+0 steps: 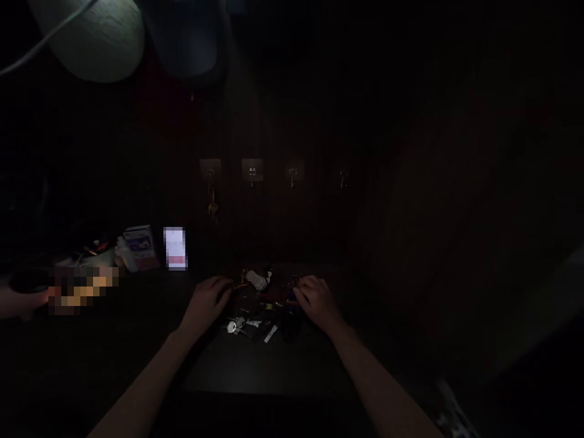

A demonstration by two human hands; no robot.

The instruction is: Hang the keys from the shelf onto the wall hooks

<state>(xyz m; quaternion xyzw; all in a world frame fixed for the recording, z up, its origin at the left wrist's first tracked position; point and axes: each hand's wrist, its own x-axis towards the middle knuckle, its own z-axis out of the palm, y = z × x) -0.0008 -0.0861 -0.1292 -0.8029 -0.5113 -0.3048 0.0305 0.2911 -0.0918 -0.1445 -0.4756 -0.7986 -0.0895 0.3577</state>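
In dim light, a loose pile of keys [235,326] and small items lies on a dark surface between my hands. My left hand [210,298] rests at the pile's left side, thumb and fingers apart, close to a yellow-orange strip [240,285]. A pale crumpled-looking piece [258,280] sits at the far side of the pile. My right hand [318,299] is at the right side, fingers bent and thumb apart, touching or just beside dark items that I cannot make out. Small whitish tags [271,333] lie at the near side.
Several hooks [252,173] are on the back wall; a bunch of keys [212,207] hangs from the leftmost. Leftward stand a lit phone-like screen [176,248] and a small box [141,246]. Caps [187,42] hang above. Another person's hand [20,298] shows at far left.
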